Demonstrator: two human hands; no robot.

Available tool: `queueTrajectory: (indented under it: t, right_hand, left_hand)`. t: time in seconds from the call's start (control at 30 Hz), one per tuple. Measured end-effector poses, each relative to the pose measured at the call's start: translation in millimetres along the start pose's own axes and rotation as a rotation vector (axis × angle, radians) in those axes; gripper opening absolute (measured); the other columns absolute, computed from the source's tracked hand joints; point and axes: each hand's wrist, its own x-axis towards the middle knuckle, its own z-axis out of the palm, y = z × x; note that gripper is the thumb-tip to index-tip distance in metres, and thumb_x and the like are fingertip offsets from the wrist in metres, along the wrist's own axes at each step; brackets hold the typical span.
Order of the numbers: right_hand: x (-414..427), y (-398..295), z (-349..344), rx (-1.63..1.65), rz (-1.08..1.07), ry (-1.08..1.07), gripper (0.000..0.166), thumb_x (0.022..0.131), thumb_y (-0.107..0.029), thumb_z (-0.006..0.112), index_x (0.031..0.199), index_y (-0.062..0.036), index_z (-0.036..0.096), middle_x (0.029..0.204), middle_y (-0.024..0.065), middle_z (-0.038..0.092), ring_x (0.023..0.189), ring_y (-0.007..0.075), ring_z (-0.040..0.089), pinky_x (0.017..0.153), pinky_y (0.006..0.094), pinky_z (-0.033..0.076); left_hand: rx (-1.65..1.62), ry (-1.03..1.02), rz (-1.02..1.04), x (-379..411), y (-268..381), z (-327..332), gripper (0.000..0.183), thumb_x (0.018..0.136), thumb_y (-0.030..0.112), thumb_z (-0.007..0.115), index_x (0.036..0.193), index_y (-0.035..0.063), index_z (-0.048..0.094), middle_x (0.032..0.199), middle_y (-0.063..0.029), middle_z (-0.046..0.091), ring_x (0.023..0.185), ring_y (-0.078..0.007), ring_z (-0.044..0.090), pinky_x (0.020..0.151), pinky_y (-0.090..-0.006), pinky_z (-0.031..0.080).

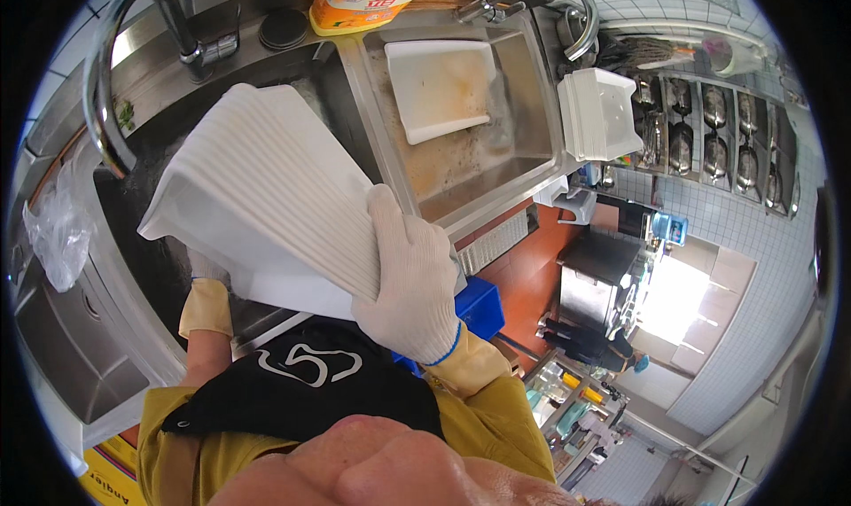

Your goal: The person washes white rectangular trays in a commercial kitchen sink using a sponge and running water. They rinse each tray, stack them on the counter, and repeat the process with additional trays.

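A thick stack of nested white plastic trays (pixel 266 174) is held tilted over the left sink basin (pixel 123 197). My right hand (pixel 412 283), in a white knitted glove with a cream rubber cuff, grips the near right edge of the stack, thumb along the rims. My left hand (pixel 209 267), gloved the same way, is under the stack's lower left side, its fingers hidden. In the right basin (pixel 442 190) lies one more white tray (pixel 435 87), in shallow liquid with brownish stains around it.
Two chrome faucets (pixel 100 100) (pixel 588 24) arch over the basins. A yellow detergent jug (pixel 365 4) stands behind the divider. More white trays (pixel 588 114) are stacked at right. A clear plastic bag (pixel 60 230) lies at left, a blue bin (pixel 480 306) below. A person (pixel 592 346) stands farther off.
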Motion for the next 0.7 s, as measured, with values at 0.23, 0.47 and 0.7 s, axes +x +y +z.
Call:
queueTrajectory:
  t: [0.23, 0.47, 0.7]
  right_hand:
    - [-24.0, -16.4, -25.3, -0.058, -0.217, 0.022, 0.091, 0.06, -0.018, 0.075, 0.142, 0.002, 0.04, 0.11, 0.0226, 0.06, 0.094, 0.042, 0.057, 0.085, 0.0465, 0.045]
    - [-52.4, -23.5, -42.6, -0.184, -0.43, 0.107, 0.089, 0.064, -0.023, 0.078, 0.141, 0.0049, 0.044, 0.109, 0.0221, 0.062, 0.092, 0.039, 0.06, 0.083, 0.0436, 0.046]
    - [-67.8, -22.4, -69.0, -0.274, -0.648, 0.204, 0.09, 0.064, -0.028, 0.08, 0.139, 0.0076, 0.046, 0.1, 0.0201, 0.064, 0.087, 0.0373, 0.06, 0.08, 0.0424, 0.046]
  left_hand:
    - [0.009, 0.059, 0.082, -17.9, 5.6, 43.3, 0.048, 0.107, 0.039, 0.032, 0.138, 0.0073, 0.051, 0.139, -0.0111, 0.055, 0.128, -0.0266, 0.05, 0.109, -0.042, 0.04]
    - [-0.035, 0.129, 0.184, -42.2, 16.5, 72.4, 0.049, 0.106, 0.039, 0.032, 0.138, 0.0074, 0.051, 0.14, -0.0109, 0.054, 0.128, -0.0265, 0.049, 0.109, -0.0419, 0.04]
    - [-0.086, 0.171, 0.28, -69.4, 24.1, 102.7, 0.049, 0.106, 0.039, 0.032, 0.138, 0.0075, 0.051, 0.14, -0.0107, 0.054, 0.128, -0.0264, 0.049, 0.109, -0.0418, 0.04]
